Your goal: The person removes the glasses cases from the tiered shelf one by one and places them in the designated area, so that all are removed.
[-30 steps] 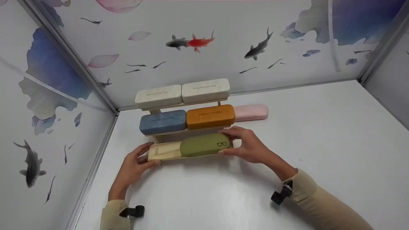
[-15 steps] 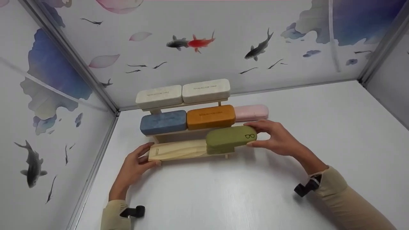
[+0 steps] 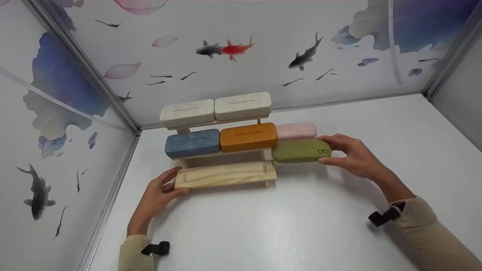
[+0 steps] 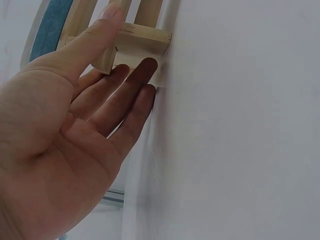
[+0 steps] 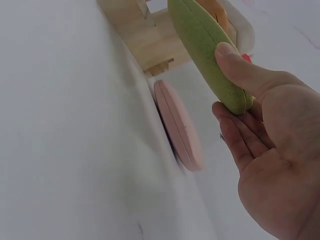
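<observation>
My right hand (image 3: 356,156) pinches the right end of a green glasses case (image 3: 299,151) with a glasses print on it. The case is off the table, just right of the stepped wooden rack (image 3: 226,175), and overlaps a pink glasses case (image 3: 297,130) in the head view. In the right wrist view, thumb and fingers lie on opposite sides of the green case (image 5: 205,55). My left hand (image 3: 156,195) grips the left end of the rack's bare lowest shelf, thumb at the front edge and fingers behind. The left wrist view shows the shelf end (image 4: 142,37) beside those fingers.
On the rack's middle shelf sit a blue case (image 3: 192,143) and an orange case (image 3: 248,137). Two white cases, left (image 3: 187,113) and right (image 3: 243,106), fill the top shelf. The pink case lies on the white table (image 3: 241,229), which printed wall panels (image 3: 260,71) enclose.
My right hand has lifted the green glasses case off the lowest shelf and carried it right, beyond the rack's end. The left hand has stayed on the shelf.
</observation>
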{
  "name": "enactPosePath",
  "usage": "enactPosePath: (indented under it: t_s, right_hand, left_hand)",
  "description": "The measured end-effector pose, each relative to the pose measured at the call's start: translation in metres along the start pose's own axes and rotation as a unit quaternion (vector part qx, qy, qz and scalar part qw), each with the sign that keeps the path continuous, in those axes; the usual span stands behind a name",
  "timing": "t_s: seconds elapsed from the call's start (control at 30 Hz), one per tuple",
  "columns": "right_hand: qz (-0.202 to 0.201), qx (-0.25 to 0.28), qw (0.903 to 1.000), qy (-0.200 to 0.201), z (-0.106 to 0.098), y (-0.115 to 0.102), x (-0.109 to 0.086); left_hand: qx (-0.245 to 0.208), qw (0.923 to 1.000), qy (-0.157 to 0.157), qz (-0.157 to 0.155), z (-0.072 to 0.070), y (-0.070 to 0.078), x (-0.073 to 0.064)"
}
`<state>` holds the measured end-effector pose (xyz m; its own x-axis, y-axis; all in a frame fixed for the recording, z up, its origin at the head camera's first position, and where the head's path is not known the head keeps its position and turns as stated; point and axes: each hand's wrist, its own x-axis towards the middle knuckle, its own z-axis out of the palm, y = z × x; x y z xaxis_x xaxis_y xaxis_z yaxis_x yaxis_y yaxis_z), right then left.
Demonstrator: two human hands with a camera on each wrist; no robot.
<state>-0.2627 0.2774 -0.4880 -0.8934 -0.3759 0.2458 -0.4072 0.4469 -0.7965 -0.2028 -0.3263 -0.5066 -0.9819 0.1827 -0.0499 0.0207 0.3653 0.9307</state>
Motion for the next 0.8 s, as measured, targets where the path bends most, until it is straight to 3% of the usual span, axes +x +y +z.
enactPosePath:
  t_s: [0.3,0.47,0.8]
  right_hand:
    - [0.071,-0.028,0.9963,0.039,-0.032,0.024,-0.004]
    - [0.098,-0.045,0.9935,0.037,-0.058,0.043,-0.003]
    - [0.15,-0.056,0.9862,0.043,-0.103,0.073,-0.005]
  left_hand:
    - [0.018,0.9997,0.013,0.011,-0.003,-0.002,-0.001]
    - [0.044,0.9984,0.031,0.017,-0.005,-0.002,-0.002]
    - [0.048,0.9984,0.027,0.015,-0.002,-0.004,0.001]
